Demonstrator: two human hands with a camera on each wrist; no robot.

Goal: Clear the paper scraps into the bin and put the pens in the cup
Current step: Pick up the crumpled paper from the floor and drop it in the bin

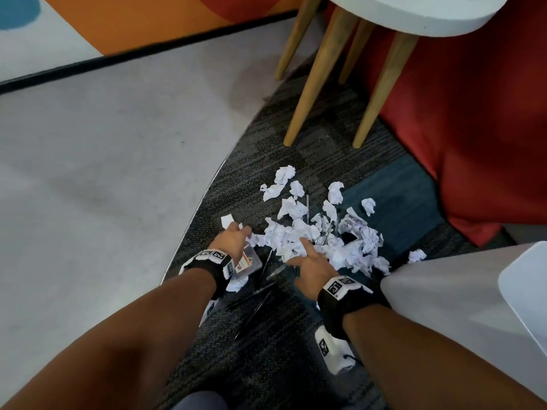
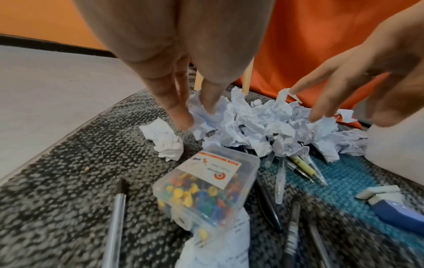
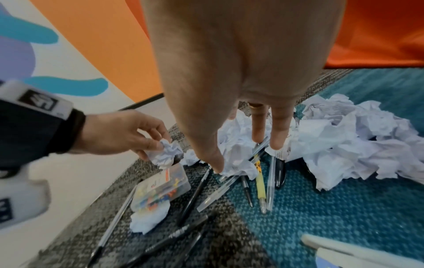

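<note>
Both hands are down on the carpet mid-frame. My left hand pinches one crumpled scrap at the left edge of the paper scraps pile. My right hand has fingers spread and straight, pressing into the pile, gripping nothing. Pens lie half under the paper, lower centre, beside a clear box of push pins.

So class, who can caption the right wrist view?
Right hand reaching into crumpled paper scraps over scattered pens; left hand pinching one scrap.
</note>
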